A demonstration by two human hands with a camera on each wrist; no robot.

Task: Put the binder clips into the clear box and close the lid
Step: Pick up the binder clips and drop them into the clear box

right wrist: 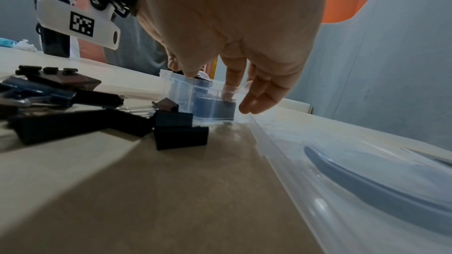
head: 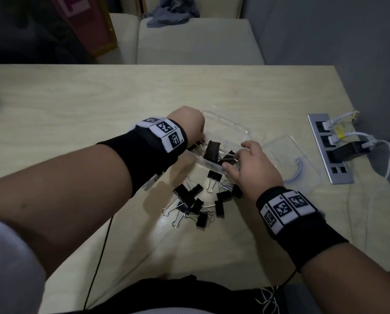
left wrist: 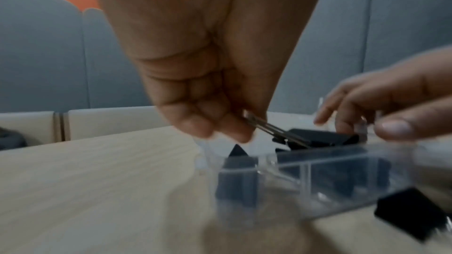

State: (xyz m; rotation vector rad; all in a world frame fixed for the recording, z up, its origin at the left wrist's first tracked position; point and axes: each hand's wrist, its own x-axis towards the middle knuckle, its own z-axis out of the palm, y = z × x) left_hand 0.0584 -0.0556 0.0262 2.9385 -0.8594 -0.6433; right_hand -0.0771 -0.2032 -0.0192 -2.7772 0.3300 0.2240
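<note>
The clear box (head: pixel 229 129) lies open at mid-table with a few black binder clips (head: pixel 212 150) inside. My left hand (head: pixel 201 139) hovers over the box's left end and pinches the wire handles of a binder clip (left wrist: pixel 318 138) that reaches into the box (left wrist: pixel 330 163). My right hand (head: pixel 232 160) is at the box's right end: its thumb lies on the near rim and its straight fingers (right wrist: pixel 232 84) dip inside. Loose binder clips (head: pixel 196 200) are heaped on the table just in front of the box (right wrist: pixel 183 88). The clear lid (head: pixel 289 155) lies flat to the right.
A metal power strip (head: pixel 330 150) with white plugs and cables is set into the table's right side, beyond the lid (right wrist: pixel 367 181). A black cord (head: pixel 101 252) runs off the near edge. A pale chair (head: pixel 196 41) stands behind the table's far edge.
</note>
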